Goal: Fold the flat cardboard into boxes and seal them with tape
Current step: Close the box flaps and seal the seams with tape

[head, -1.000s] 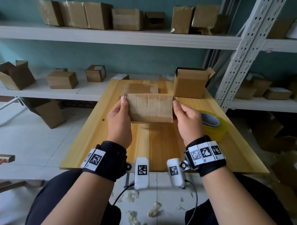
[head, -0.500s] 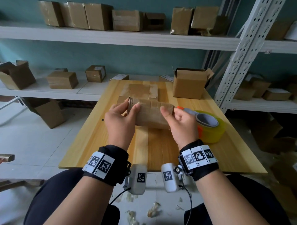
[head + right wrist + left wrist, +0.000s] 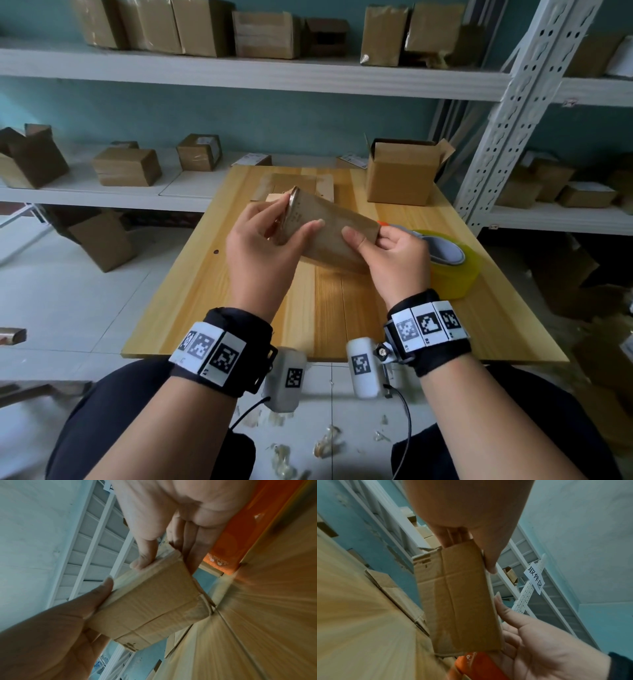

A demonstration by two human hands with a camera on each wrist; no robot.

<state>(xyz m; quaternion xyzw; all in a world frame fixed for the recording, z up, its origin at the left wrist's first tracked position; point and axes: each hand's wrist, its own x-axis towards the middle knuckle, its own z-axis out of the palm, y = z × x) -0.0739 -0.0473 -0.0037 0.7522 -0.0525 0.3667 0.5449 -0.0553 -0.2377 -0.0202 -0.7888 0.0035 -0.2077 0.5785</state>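
Both hands hold one flat cardboard piece (image 3: pixel 329 229) above the wooden table (image 3: pixel 329 308), tilted with its left end higher. My left hand (image 3: pixel 270 240) grips its left end, thumb on the near face and fingers behind. My right hand (image 3: pixel 383 246) pinches its right end. The same cardboard (image 3: pixel 464 601) fills the left wrist view and appears again as a creased cardboard (image 3: pixel 150 605) in the right wrist view. A roll of yellow tape on an orange-handled dispenser (image 3: pixel 448 263) lies just right of my right hand. More flat cardboard (image 3: pixel 294 183) lies at the table's far side.
An open folded box (image 3: pixel 400 174) stands at the table's far right corner. White metal shelves (image 3: pixel 239 72) with several boxes run behind and to the right. Bits of used tape litter the floor (image 3: pixel 325 445) below the table's near edge.
The cardboard came down from upright and facing me to a tilted, flatter pose over the table. My hands moved lower with it and my thumbs came round onto its near face.
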